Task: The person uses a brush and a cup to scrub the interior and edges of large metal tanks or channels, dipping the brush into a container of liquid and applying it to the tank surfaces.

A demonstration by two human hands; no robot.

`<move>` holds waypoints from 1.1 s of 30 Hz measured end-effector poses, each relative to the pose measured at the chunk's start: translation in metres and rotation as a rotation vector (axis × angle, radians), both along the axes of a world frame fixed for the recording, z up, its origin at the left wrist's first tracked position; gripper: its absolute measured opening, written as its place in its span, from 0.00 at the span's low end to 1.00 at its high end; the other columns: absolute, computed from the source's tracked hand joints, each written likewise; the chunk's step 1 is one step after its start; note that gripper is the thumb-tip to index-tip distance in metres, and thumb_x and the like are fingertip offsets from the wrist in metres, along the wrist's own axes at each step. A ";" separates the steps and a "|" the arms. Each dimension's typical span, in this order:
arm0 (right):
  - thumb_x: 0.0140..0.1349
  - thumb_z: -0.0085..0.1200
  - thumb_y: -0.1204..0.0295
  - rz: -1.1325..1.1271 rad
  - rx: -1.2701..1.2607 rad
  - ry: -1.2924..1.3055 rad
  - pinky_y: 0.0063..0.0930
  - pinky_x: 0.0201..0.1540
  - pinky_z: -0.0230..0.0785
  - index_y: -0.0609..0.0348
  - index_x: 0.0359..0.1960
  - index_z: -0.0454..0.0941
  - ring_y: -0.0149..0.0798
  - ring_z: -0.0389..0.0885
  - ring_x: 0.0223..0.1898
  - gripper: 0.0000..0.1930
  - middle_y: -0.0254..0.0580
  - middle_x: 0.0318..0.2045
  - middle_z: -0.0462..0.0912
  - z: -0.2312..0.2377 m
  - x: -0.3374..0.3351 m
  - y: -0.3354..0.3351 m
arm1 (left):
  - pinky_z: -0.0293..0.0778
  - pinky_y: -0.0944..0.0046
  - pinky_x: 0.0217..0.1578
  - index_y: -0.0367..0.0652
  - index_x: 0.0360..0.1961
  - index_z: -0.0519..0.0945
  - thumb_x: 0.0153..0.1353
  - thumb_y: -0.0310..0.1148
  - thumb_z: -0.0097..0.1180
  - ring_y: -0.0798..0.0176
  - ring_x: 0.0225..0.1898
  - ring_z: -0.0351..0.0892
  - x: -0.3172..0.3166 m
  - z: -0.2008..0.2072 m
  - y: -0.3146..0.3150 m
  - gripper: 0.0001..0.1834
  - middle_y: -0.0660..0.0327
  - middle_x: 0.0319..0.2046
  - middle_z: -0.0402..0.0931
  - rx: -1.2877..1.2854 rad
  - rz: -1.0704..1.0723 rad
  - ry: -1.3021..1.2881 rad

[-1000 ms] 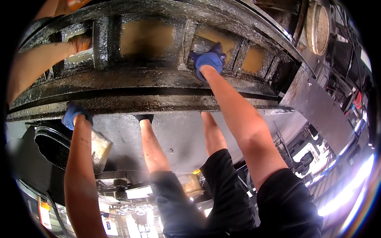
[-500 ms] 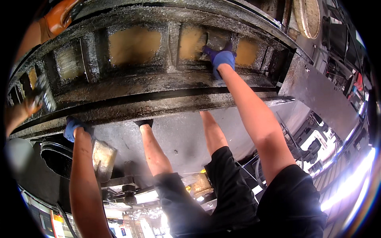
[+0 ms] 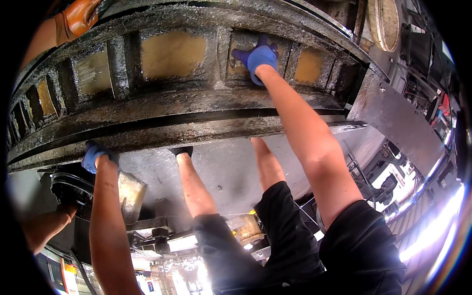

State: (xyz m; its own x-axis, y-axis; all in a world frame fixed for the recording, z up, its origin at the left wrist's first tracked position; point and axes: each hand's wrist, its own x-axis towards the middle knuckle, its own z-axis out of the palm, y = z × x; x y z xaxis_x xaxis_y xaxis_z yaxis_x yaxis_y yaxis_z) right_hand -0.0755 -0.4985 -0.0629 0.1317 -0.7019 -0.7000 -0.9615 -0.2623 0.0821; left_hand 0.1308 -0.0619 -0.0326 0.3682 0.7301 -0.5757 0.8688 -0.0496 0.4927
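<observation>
A long, grimy metal frame, divided by ribs into recesses, stretches across in front of me. My right hand, in a blue-purple glove, reaches into a recess right of the middle. Its thumb and fingers are spread against the dark, wet surface; I make out no tool in it. My left hand, gloved in blue, is curled over the near edge of the frame at the left. Brownish patches show on the floors of several recesses.
A co-worker's orange glove is at the far left rim. Another person's hand reaches toward a black bucket below my left hand. A pale, worn scoop-like piece is beside my left forearm. A flat metal plate juts out right.
My right hand has shifted left within its recess, over the brownish patch. The other person's hand with a brush left the frame's left end; a hand is now at the bucket. My left hand stays put.
</observation>
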 end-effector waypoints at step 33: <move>0.41 0.77 0.58 -0.354 0.360 -0.576 0.34 0.59 0.67 0.59 0.70 0.47 0.45 0.73 0.56 0.59 0.49 0.59 0.72 0.042 -0.069 0.002 | 0.68 0.58 0.53 0.52 0.48 0.80 0.67 0.45 0.43 0.64 0.52 0.72 0.011 -0.046 0.082 0.17 0.67 0.52 0.75 -0.226 -0.041 -0.042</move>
State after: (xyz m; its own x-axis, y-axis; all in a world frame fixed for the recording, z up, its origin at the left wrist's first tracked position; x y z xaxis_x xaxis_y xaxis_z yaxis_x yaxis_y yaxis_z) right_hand -0.1448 -0.4968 -0.0213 0.3548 -0.5115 -0.7826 -0.8581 0.1542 -0.4898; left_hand 0.1416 0.0198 -0.0789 0.4222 0.5684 -0.7061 0.8466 0.0312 0.5314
